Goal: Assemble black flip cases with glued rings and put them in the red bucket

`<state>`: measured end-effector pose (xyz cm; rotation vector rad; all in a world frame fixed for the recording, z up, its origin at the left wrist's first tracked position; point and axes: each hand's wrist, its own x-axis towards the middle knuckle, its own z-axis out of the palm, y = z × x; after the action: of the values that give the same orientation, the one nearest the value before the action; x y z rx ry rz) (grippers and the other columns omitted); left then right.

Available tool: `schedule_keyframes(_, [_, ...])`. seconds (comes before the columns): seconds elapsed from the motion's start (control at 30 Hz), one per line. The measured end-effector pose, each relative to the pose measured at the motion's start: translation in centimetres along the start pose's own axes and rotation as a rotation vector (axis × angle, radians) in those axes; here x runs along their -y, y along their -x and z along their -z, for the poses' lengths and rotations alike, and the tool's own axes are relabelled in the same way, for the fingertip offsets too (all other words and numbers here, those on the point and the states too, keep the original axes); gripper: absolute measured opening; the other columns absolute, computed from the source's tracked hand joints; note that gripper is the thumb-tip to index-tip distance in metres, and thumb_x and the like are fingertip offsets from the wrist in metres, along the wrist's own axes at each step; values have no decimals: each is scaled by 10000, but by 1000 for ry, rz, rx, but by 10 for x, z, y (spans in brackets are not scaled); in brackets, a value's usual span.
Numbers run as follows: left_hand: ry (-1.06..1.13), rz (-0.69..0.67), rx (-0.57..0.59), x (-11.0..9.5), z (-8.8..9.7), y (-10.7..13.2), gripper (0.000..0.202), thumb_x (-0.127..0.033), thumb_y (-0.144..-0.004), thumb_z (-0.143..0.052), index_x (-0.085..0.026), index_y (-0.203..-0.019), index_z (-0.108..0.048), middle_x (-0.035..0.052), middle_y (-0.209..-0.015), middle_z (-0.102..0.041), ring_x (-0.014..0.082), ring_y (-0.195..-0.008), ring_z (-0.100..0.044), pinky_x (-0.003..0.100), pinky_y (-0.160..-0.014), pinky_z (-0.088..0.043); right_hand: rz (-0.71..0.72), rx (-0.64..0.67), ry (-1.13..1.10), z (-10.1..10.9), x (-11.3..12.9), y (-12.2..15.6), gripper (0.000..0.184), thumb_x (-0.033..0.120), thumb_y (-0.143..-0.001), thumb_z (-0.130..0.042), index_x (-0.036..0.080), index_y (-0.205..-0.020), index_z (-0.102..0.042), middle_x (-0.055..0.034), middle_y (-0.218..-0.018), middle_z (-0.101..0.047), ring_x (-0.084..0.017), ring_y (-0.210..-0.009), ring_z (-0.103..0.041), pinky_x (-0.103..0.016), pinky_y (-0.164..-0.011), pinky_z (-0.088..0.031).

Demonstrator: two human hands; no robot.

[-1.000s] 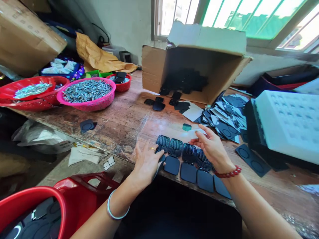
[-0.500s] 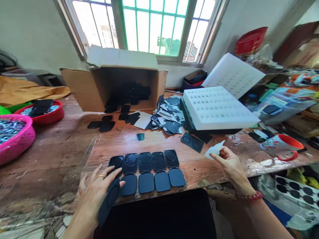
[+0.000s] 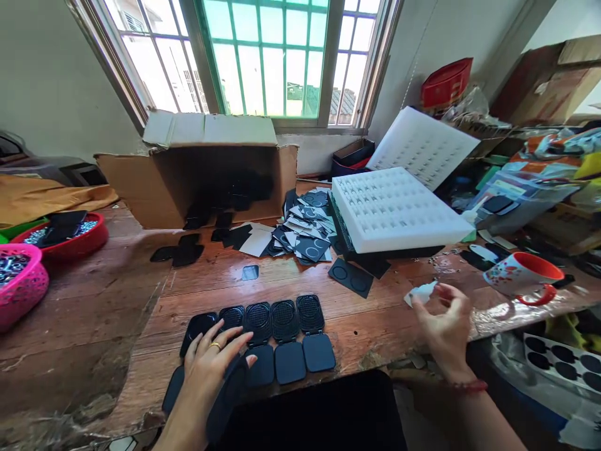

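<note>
A row of open black hinged cases (image 3: 277, 335) lies at the near edge of the wooden table (image 3: 103, 319). My left hand (image 3: 211, 363) rests flat with fingers spread on the leftmost cases, a ring on one finger. My right hand (image 3: 446, 326) hovers over the table's right part, its fingers pinched on a small white scrap (image 3: 421, 293). A small dark square piece (image 3: 250, 272) lies alone beyond the row.
An open cardboard box (image 3: 197, 169) with black parts lies on its side at the back. Beside it sit a pile of dark cards (image 3: 305, 232), white foam trays (image 3: 394, 210), an orange-rimmed mug (image 3: 523, 279), and red (image 3: 66, 235) and pink (image 3: 19, 282) baskets at left.
The view has swung right, from the baskets toward the foam trays. My right hand left the row of cases and moved right, pinching a white scrap. My left hand stayed on the leftmost cases.
</note>
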<state>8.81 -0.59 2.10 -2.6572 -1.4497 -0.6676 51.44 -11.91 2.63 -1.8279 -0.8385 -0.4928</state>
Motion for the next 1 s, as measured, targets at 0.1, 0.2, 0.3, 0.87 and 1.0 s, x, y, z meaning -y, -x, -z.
schedule_keyframes(0.1, [16,-3,-4,0,-5,-3,222,-342,-871,-613,-344,-1033,-764,14,-1053,-761,315,-1163,-615,485,-1011,-463,289,-60,-15,-3,52,-8,195,400,-864,-627,230,-954,-593,-113,-939,-638,-290,-957,-594,-481,-945,-434])
schedule_keyframes(0.2, [45,-32,0,-4,-8,-6,209,-350,-867,-620,-365,-1016,-765,-5,-1003,-759,297,-1103,-642,449,-973,-496,381,136,-73,-37,100,-39,159,340,-932,-530,237,-866,-633,-114,-903,-647,-281,-950,-591,-480,-953,-409])
schedule_keyframes(0.3, [76,-85,-29,-8,-11,-7,195,-351,-860,-645,-342,-1007,-773,22,-989,-748,292,-1072,-648,423,-940,-512,277,260,8,-95,128,-90,184,279,-902,-528,175,-873,-677,-148,-964,-631,-299,-1027,-553,-504,-989,-364])
schedule_keyframes(0.87, [214,-77,-60,-31,-26,-13,211,-358,-825,-737,-328,-1032,-768,50,-1040,-685,284,-1116,-583,472,-1001,-460,-29,431,91,-164,154,-160,238,277,-901,-553,99,-941,-707,-175,-966,-688,-273,-997,-577,-437,-898,-429])
schedule_keyframes(1.0, [206,-98,41,-56,-27,-23,285,-415,-782,-783,-362,-1060,-757,61,-1162,-660,317,-1219,-519,562,-1077,-373,185,622,-197,-119,148,-92,220,331,-911,-565,163,-898,-706,-47,-742,-678,-190,-697,-623,-329,-675,-496])
